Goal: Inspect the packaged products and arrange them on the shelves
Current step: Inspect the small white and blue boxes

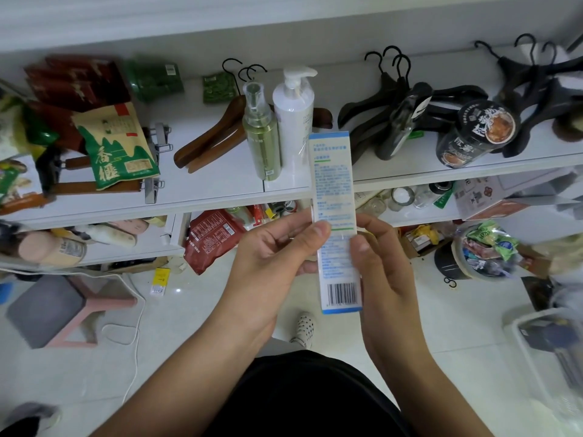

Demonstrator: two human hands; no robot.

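Since the upper shelf [208, 187] is crowded along its length, only narrow strips of bare board are offered, and anything set down hastily could be pushed over the front edge; the brown wooden hangers [214, 137] lie loosely stacked left of the bottles, and they could be dragged or tipped if the gap beside them is chosen; the white pump bottle [293, 121] and the green spray bottle [262, 140] stand upright side by side near the shelf's edge, and both could be toppled by a knock from a tall item brought in next to them; the white-and-blue box [334, 190] is held upright in the air in front of the shelves, with its printed face and barcode turned to the camera; being tall and narrow, it is judged likely to fall if stood on end; the left hand [268, 257] and the right hand [381, 263] are both closed on its lower half, thumbs pressed on the printed face and fingers wrapped behind; since only that part is gripped, the box could pivot or slip if one hand is released too soon.
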